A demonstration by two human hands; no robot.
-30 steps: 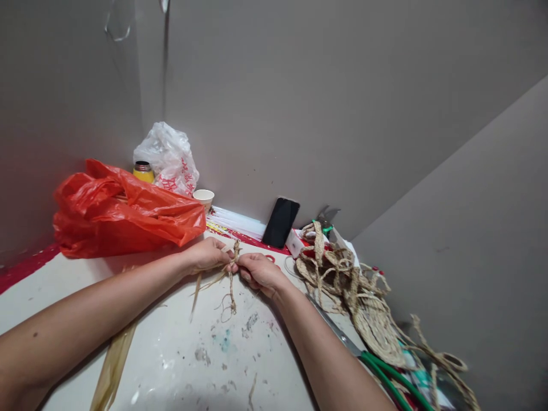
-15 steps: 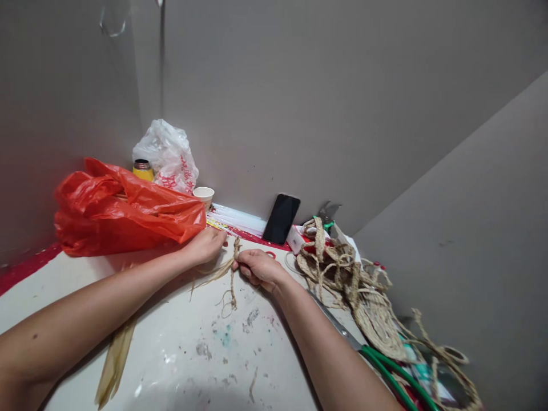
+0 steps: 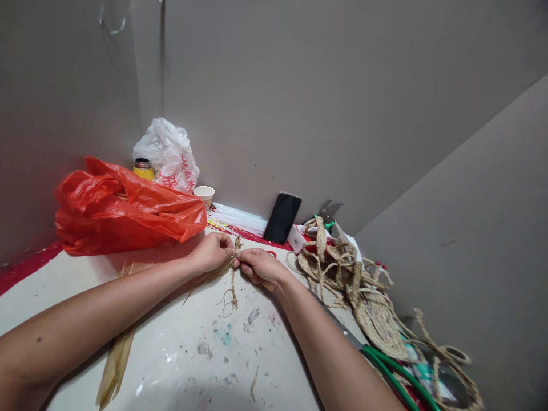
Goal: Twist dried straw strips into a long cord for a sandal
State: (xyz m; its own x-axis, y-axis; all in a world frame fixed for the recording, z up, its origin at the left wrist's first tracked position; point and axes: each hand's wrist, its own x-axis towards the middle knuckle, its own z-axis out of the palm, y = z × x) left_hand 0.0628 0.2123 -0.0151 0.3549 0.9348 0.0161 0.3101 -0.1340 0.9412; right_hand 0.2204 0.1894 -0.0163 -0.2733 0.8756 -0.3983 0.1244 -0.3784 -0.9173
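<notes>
Head view: hands point(image 3: 213, 252) point(image 3: 262, 269) above stained tabletop point(image 3: 171, 342), grey walls point(image 3: 342, 103)

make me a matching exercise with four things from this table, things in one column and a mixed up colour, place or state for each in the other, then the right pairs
Things
1. phone
2. scissors
3. paper cup
4. braided cord

Descriptions
A. white, standing beside the red plastic bag
B. between the left hand and the right hand
C. propped at a tilt, with a dark screen
D. green handles, lying beside the right forearm

Right pairs
1-C
2-D
3-A
4-B
</notes>
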